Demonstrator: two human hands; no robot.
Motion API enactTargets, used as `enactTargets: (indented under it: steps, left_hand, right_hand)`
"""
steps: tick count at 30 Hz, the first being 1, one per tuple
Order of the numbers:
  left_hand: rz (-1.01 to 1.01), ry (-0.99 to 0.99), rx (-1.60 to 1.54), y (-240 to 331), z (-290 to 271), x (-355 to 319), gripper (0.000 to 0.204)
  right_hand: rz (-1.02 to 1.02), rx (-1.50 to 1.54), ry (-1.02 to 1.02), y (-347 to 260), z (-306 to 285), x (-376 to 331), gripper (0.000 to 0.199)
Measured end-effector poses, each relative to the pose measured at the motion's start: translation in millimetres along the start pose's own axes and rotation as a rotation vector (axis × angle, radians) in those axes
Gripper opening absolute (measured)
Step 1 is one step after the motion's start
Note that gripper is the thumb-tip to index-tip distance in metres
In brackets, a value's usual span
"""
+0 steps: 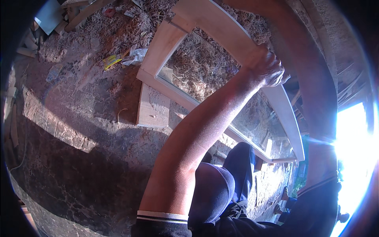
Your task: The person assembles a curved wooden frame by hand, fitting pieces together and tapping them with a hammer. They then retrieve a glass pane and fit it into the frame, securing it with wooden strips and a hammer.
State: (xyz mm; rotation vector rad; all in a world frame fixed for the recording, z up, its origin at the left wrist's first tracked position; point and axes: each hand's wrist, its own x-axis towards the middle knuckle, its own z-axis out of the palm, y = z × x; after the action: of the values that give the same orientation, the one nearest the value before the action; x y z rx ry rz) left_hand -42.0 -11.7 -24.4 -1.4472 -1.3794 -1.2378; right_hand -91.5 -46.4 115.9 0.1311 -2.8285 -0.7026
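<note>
A pale wooden frame [213, 17] with a see-through glass pane [197, 67] in it stretches from the top middle down to the right, tilted. Wood shavings show through the pane. My left hand [268, 67] is closed at the frame's long outer rail, its fingers curled; their tips are partly hidden. My right arm [312, 79] curves up along the right side. At the top edge my right hand [241, 4] is near the frame's far rail, mostly cut off, so its fingers do not show. Beneath the frame's left corner sits a wooden block [154, 108].
Shavings [118, 23] cover the floor at the far side. A yellow wrapper [112, 61] and a crumpled white plastic piece [135, 56] lie there. Wood offcuts [81, 15] pile up at the upper left. Bright light [357, 150] glares at the right; my knee [241, 166] is below the frame.
</note>
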Motion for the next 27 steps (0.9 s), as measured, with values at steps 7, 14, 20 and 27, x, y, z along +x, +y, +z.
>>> enactTargets:
  steps: [7, 14, 20, 27]
  left_hand:
    - [-0.034, -0.073, -0.016, 3.2, -7.3, 0.3, 0.057]
    - [-0.019, -0.188, -0.008, 1.7, -14.6, 3.1, 0.059]
    - [0.008, -0.174, -0.060, 1.3, -23.1, 0.7, 0.060]
    - [0.045, -0.514, 0.027, -1.4, -24.9, 7.9, 0.055]
  right_hand:
    - [0.459, 0.280, -0.076, 1.7, -38.9, -48.1, 0.052]
    - [0.548, 0.417, -0.273, -4.0, -31.4, -54.7, 0.052]
    - [0.486, 0.319, 0.233, 52.1, -4.3, -106.8, 0.034]
    - [1.030, 0.861, 0.276, 64.3, 45.8, -234.6, 0.033]
